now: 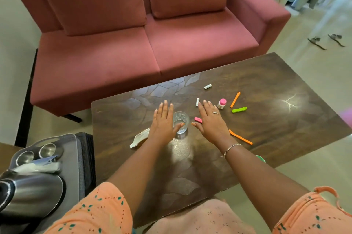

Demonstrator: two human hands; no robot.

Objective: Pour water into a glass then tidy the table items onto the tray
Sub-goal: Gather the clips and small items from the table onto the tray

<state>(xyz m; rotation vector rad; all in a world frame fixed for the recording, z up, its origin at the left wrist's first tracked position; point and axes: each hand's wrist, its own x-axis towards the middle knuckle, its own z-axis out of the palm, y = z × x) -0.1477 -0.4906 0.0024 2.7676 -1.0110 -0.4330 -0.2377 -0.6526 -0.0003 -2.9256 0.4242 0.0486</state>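
Presently, both hands are held palm-down over the table (pixel 266 90), fingers straight, gripping nothing. The left hand (pixel 162 121) is just left of the glass (pixel 181 122), its thumb overlapping the glass's near side. The right hand (pixel 210 121) is just right of it, partly covering a small pink piece (pixel 198 119). The tray (pixel 74 138) sits beyond the table's left edge, holding a steel kettle (pixel 32 193). The print on the pink-capped bottle (pixel 222 103) is too small to read.

Both arms stretched forward across the near edge of the tabletop (pixel 276 81). Left hand (pixel 163 121) flat, palm down, fingers straight and together, thumb spread inward. Right hand (pixel 210 122) likewise palm down, fingers straight, slightly fanned; ring (pixel 215 113) on one finger, chain bracelet (pixel 230 149) at wrist.
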